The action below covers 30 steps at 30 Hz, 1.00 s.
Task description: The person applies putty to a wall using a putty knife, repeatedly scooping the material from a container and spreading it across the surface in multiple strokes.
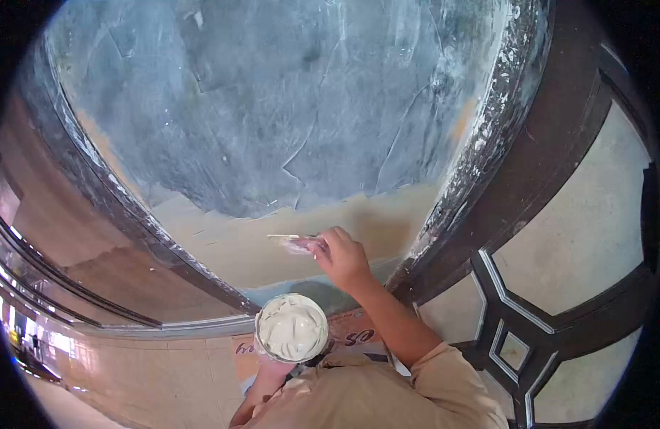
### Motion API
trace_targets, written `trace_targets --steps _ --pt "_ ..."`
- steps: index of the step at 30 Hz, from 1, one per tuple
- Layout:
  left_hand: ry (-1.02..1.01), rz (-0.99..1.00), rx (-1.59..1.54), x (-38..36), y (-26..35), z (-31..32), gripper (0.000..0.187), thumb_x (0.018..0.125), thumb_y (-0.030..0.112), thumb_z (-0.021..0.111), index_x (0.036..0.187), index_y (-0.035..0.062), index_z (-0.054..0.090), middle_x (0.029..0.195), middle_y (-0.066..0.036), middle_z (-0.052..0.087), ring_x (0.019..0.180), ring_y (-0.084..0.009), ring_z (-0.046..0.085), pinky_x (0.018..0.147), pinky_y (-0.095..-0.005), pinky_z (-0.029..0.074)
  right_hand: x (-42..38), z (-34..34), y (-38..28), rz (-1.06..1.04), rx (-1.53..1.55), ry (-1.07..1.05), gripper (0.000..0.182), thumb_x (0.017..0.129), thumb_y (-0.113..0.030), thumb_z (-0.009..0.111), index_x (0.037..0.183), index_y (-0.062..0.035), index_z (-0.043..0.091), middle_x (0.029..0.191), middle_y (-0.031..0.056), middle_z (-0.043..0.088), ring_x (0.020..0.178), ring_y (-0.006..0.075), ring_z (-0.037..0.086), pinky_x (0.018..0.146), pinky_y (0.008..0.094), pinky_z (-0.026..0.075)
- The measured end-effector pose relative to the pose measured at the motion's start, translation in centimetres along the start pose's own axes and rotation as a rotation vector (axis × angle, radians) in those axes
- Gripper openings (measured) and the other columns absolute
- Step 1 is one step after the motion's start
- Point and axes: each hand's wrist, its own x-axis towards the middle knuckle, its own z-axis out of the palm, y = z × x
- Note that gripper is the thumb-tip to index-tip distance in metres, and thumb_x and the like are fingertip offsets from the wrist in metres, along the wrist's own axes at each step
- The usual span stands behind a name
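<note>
My right hand (342, 259) is closed around a putty knife (298, 244), whose blade lies against or very near the cream-coated band (233, 250) low on the wall. Some pale paste shows on the tool. Above the cream band the wall surface is blue-grey (258, 136) and streaked. From below, my left hand (274, 366) holds a round tub (293, 328) of off-white paste near my body; the tub hides most of its fingers.
Dark, paint-spotted frames (490, 125) flank the wall on both sides. A dark panel with metallic trim (515, 350) stands at the right. Printed cardboard (355, 336) lies on the tiled floor (165, 368) below, and bright shiny rails (72, 300) curve at the left.
</note>
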Motion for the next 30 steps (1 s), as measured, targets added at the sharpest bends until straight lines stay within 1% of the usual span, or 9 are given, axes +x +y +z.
trace_targets --steps 3,4,5,7,13,16,22,27,30 --pt "-0.038 0.056 0.082 -0.7 -0.6 -0.4 0.053 0.097 0.039 0.041 0.140 0.0086 0.040 0.141 -0.012 0.045 0.127 -0.0307 0.047 0.106 -0.0500 0.039 0.9 -1.9 2.0 0.104 -0.093 0.101 0.026 0.087 -0.028 0.064 0.094 -0.0044 0.054 0.089 0.0142 0.062 0.082 0.0338 0.062 0.068 0.0450 0.049" --pt "-0.077 0.140 0.355 -0.9 -0.7 -1.1 0.051 0.097 0.035 0.043 0.141 0.0085 0.038 0.142 -0.012 0.043 0.127 -0.0303 0.047 0.107 -0.0496 0.039 0.9 -3.8 3.4 0.188 -0.091 0.139 0.027 0.087 -0.029 0.064 0.095 -0.0040 0.055 0.090 0.0150 0.062 0.082 0.0347 0.062 0.068 0.0447 0.049" --pt "0.010 0.033 0.068 -0.7 -1.0 -0.6 0.052 0.097 0.038 0.041 0.141 0.0088 0.038 0.143 -0.012 0.043 0.127 -0.0313 0.047 0.106 -0.0501 0.039 0.5 -5.7 4.8 0.272 -0.087 0.177 0.028 0.088 -0.029 0.064 0.096 -0.0036 0.055 0.090 0.0158 0.062 0.083 0.0356 0.062 0.068 0.0445 0.049" --pt "0.015 0.047 0.102 -0.7 -1.1 -0.6 0.052 0.097 0.038 0.041 0.141 0.0089 0.039 0.143 -0.013 0.043 0.127 -0.0314 0.047 0.106 -0.0502 0.039 -1.5 -8.0 9.7 0.248 -0.084 0.368 0.032 0.090 -0.031 0.063 0.099 -0.0019 0.055 0.086 0.0168 0.062 0.081 0.0349 0.063 0.068 0.0426 0.050" --pt "0.030 0.091 0.297 -0.6 -1.4 -1.3 0.053 0.097 0.038 0.040 0.141 0.0090 0.039 0.143 -0.013 0.043 0.127 -0.0318 0.046 0.106 -0.0507 0.039 -8.0 -11.2 12.9 0.482 0.176 0.485 0.040 0.093 -0.038 0.060 0.104 -0.0007 0.053 0.090 0.0107 0.062 0.075 0.0196 0.059 0.070 0.0358 0.049" --pt "0.021 0.100 0.391 -0.6 -1.7 -1.8 0.053 0.097 0.039 0.040 0.140 0.0090 0.040 0.143 -0.013 0.044 0.127 -0.0320 0.046 0.106 -0.0509 0.039 -10.6 -7.6 16.5 0.575 0.312 0.423 0.039 0.096 -0.033 0.057 0.122 -0.0118 0.038 0.096 0.0023 0.057 0.069 0.0080 0.056 0.046 0.0208 0.042" --pt "0.005 0.144 0.582 -0.7 -2.3 -2.7 0.053 0.097 0.040 0.039 0.140 0.0091 0.041 0.142 -0.013 0.044 0.127 -0.0325 0.046 0.106 -0.0514 0.039 -9.7 -5.8 11.9 0.811 0.935 0.432 0.035 0.097 -0.027 0.053 0.125 -0.0137 0.038 0.094 0.0042 0.056 0.050 0.0134 0.054 0.043 0.0263 0.045" --pt "0.002 0.196 0.746 -1.0 -2.5 -1.8 0.053 0.097 0.040 0.038 0.140 0.0092 0.041 0.142 -0.013 0.044 0.127 -0.0328 0.046 0.106 -0.0518 0.039 -7.7 -5.7 11.8 0.851 1.193 0.476 0.051 0.095 -0.018 0.052 0.140 -0.0087 0.028 0.090 0.0069 0.056 0.056 0.0167 0.058 0.044 0.0312 0.045" --pt "0.076 0.108 0.206 -1.8 -2.3 -1.1 0.055 0.096 0.044 0.035 0.138 0.0102 0.045 0.141 -0.012 0.046 0.128 -0.0339 0.045 0.107 -0.0540 0.036 -5.7 -6.1 10.7 0.839 1.130 0.479 0.035 0.093 -0.017 0.051 0.127 -0.0114 0.042 0.092 0.0040 0.057 0.064 0.0129 0.059 0.045 0.0280 0.047"
